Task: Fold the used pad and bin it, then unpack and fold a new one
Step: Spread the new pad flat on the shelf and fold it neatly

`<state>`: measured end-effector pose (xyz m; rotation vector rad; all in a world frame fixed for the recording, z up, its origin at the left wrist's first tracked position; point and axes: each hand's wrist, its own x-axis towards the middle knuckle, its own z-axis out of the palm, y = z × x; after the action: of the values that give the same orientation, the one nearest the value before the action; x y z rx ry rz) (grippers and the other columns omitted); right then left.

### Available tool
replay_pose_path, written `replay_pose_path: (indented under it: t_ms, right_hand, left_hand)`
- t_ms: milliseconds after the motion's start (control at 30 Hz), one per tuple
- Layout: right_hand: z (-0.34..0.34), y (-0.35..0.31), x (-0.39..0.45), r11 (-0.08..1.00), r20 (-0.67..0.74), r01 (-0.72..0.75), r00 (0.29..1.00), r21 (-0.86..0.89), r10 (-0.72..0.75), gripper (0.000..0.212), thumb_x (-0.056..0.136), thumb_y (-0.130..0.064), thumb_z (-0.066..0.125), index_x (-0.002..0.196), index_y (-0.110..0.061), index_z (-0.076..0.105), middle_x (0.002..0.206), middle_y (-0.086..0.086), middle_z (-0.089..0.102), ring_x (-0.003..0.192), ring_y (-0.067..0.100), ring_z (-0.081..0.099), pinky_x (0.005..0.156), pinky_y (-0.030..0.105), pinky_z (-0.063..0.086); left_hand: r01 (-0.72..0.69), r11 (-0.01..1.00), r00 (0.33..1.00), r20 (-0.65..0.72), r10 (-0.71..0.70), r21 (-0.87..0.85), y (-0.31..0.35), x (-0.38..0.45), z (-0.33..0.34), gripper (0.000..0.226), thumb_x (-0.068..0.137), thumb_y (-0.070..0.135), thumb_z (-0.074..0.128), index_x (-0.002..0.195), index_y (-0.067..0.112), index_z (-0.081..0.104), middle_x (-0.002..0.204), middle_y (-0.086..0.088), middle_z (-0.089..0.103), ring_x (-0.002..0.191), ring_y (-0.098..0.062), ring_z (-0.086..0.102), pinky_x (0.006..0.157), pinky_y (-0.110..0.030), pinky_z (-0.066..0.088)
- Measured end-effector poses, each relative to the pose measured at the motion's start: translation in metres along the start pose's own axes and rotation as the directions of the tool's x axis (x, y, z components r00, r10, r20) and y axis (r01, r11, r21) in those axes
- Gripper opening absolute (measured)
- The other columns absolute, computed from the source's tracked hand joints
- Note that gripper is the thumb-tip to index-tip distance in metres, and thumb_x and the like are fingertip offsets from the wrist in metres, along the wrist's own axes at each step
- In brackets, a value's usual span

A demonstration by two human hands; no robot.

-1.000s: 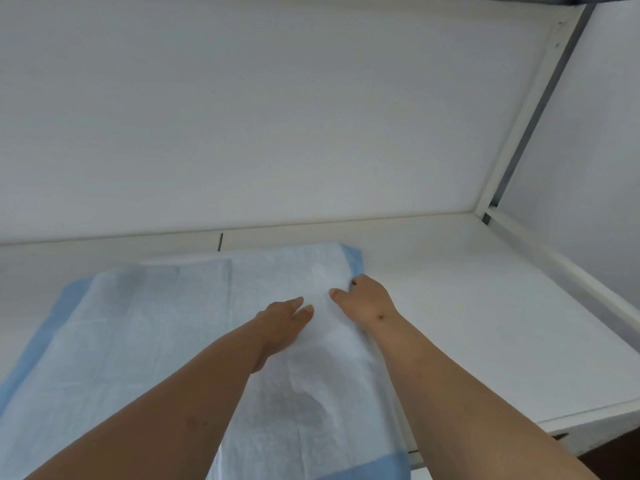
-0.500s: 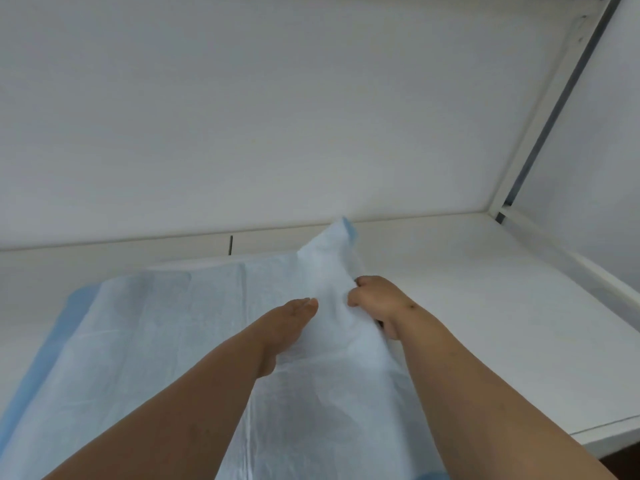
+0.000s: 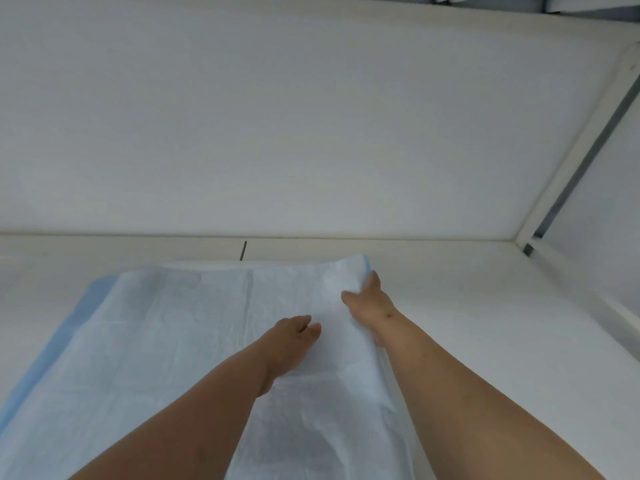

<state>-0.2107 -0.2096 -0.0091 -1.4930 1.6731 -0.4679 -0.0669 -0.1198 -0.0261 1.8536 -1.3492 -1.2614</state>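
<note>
Single head view, looking forward and down, close over white surface (image 3: 450, 323)

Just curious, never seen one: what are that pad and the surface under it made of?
The pad looks like soft non-woven paper tissue, matte and creased, on a thin blue plastic backing that shows along its left edge. The surface looks like smooth, matte white laminate or painted board; I can't tell which.

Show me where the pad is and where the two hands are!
pad (image 3: 180, 341), head view, on its flat white middle.
left hand (image 3: 287, 336), head view, on its back.
right hand (image 3: 372, 304), head view, on its back, at the pad's far right corner.
</note>
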Motion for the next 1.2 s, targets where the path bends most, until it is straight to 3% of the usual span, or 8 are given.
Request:
replay_pose_path:
  t_ms: [100, 300, 467, 700, 833, 933, 1067, 1200]
  right_hand:
    - [-0.001, -0.001, 0.003, 0.992, 0.000, 0.033, 0.999, -0.119, -0.033, 0.085, 0.094, -0.035, 0.054, 0.156, -0.013, -0.001, 0.150, 0.017, 0.040, 0.132, 0.034, 0.046, 0.106, 0.034, 0.039]
    - [0.004, -0.005, 0.009, 0.989, -0.050, 0.055, 0.997, -0.138, -0.062, 0.063, 0.095, -0.027, 0.051, 0.148, -0.002, 0.026, 0.142, 0.020, 0.049, 0.128, 0.036, 0.049, 0.101, 0.035, 0.040]
    - [0.004, -0.014, 0.003, 0.972, 0.044, 0.092, 0.995, -0.218, -0.085, 0.042, 0.100, -0.018, 0.039, 0.137, 0.001, 0.046, 0.136, 0.022, 0.053, 0.125, 0.037, 0.051, 0.099, 0.033, 0.041]
    - [-0.007, -0.019, 0.000, 0.930, 0.176, 0.008, 0.981, 0.367, -0.078, 0.032, 0.091, -0.004, 0.042, 0.110, -0.020, 0.061, 0.114, 0.016, 0.066, 0.105, 0.038, 0.064, 0.093, 0.050, 0.052]
    - [-0.012, -0.018, 0.007, 0.917, 0.203, -0.112, 0.979, 0.382, 0.035, 0.030, 0.088, -0.008, 0.055, 0.117, -0.005, 0.057, 0.113, 0.022, 0.064, 0.103, 0.039, 0.064, 0.085, 0.043, 0.052]
    - [-0.006, -0.025, 0.014, 0.938, 0.158, -0.076, 0.987, 0.337, 0.023, 0.027, 0.087, -0.016, 0.063, 0.112, -0.005, 0.061, 0.108, 0.019, 0.067, 0.099, 0.036, 0.066, 0.091, 0.048, 0.054]
    - [0.009, -0.026, 0.031, 0.965, 0.098, -0.033, 0.995, 0.260, 0.008, 0.033, 0.090, -0.022, 0.053, 0.114, -0.001, 0.064, 0.107, 0.020, 0.068, 0.098, 0.036, 0.066, 0.092, 0.052, 0.053]
    - [0.001, -0.022, 0.021, 0.868, 0.185, -0.227, 0.970, 0.441, 0.160, 0.018, 0.098, -0.012, 0.047, 0.094, -0.002, 0.062, 0.090, 0.018, 0.066, 0.079, 0.030, 0.064, 0.075, 0.040, 0.055]
  left_hand:
    - [0.004, 1.000, 1.000, -0.009, -0.004, -0.013, -0.001, -0.001, 0.000, 0.056, 0.099, 0.045, 0.041, 0.149, 0.019, 0.034, 0.153, -0.001, 0.036, 0.138, -0.021, 0.038, 0.115, -0.038, 0.029]
    - [0.011, 1.000, 1.000, -0.028, -0.012, -0.027, -0.002, -0.001, 0.001, 0.056, 0.099, 0.045, 0.043, 0.148, 0.021, 0.035, 0.154, 0.000, 0.034, 0.138, -0.020, 0.036, 0.115, -0.036, 0.028]
    - [0.017, 0.999, 0.999, -0.035, -0.018, -0.042, -0.003, -0.002, 0.001, 0.055, 0.099, 0.045, 0.043, 0.148, 0.021, 0.036, 0.153, 0.001, 0.035, 0.138, -0.020, 0.037, 0.114, -0.035, 0.029]
    - [0.034, 0.995, 0.999, -0.011, -0.035, -0.091, 0.001, -0.006, 0.000, 0.047, 0.100, 0.040, 0.043, 0.143, 0.020, 0.044, 0.138, 0.005, 0.051, 0.123, -0.016, 0.049, 0.105, -0.032, 0.038]
    - [0.037, 0.996, 0.999, 0.019, -0.036, -0.083, 0.000, -0.007, -0.001, 0.051, 0.096, 0.048, 0.044, 0.141, 0.023, 0.048, 0.137, 0.005, 0.054, 0.121, -0.015, 0.053, 0.109, -0.037, 0.040]
    - [0.051, 0.997, 0.999, 0.021, -0.050, -0.063, 0.004, -0.005, -0.003, 0.051, 0.097, 0.046, 0.043, 0.143, 0.023, 0.045, 0.143, 0.004, 0.049, 0.127, -0.017, 0.049, 0.112, -0.035, 0.033]
    - [0.087, 0.996, 0.996, 0.021, -0.086, -0.032, 0.007, 0.000, -0.006, 0.057, 0.099, 0.045, 0.043, 0.150, 0.023, 0.030, 0.154, 0.000, 0.034, 0.139, -0.021, 0.035, 0.114, -0.036, 0.026]
    - [0.079, 0.996, 0.997, 0.019, -0.078, -0.037, 0.005, 0.002, -0.006, 0.058, 0.099, 0.044, 0.043, 0.151, 0.023, 0.028, 0.154, 0.000, 0.035, 0.140, -0.020, 0.035, 0.116, -0.037, 0.025]
